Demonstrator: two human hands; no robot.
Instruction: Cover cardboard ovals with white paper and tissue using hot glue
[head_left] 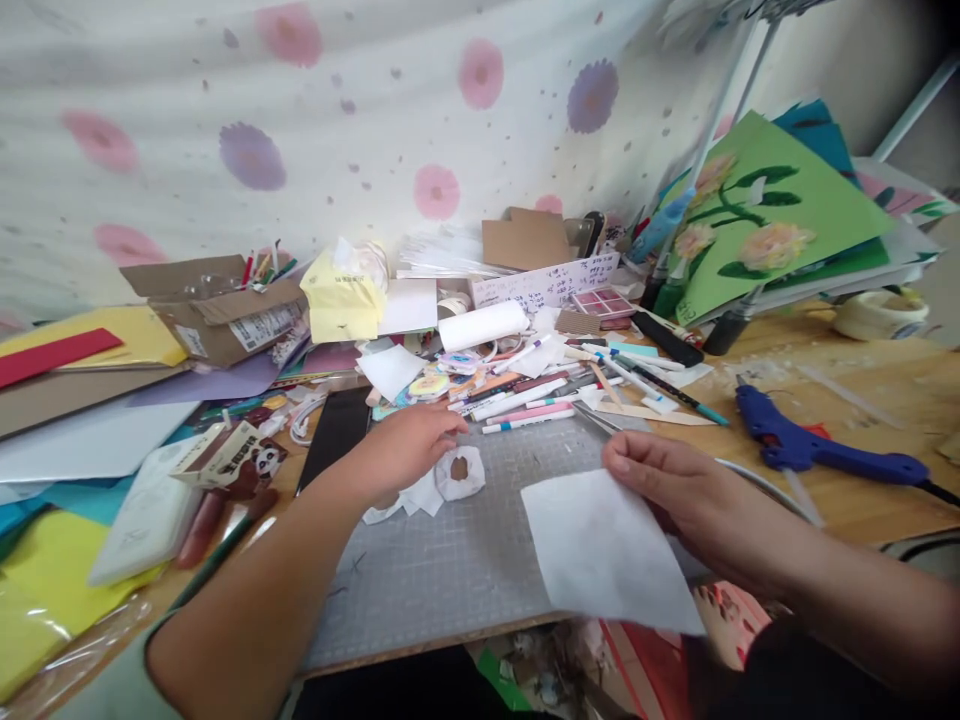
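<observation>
My right hand (664,490) pinches a thin white sheet of paper (607,555) by its upper edge, over the right front of the grey cutting mat (420,600). Slim pointed metal blades (596,418), of tweezers or scissors, stick out past its fingertips; their handle is hidden. Over the back left of the mat, my left hand (412,450) holds nothing that I can see, its fingers loosely stretched and apart. Right beside those fingers lies a crumpled white paper piece (472,482) with a brown spot in its middle. White paper scraps (421,497) lie below the left hand.
Pens and markers (525,400) lie heaped behind the mat. At the right rests a blue glue gun (825,440), with green painted sheets (795,200) behind it. A cardboard box (225,315), coloured papers and a small panda-printed box (225,455) crowd the left.
</observation>
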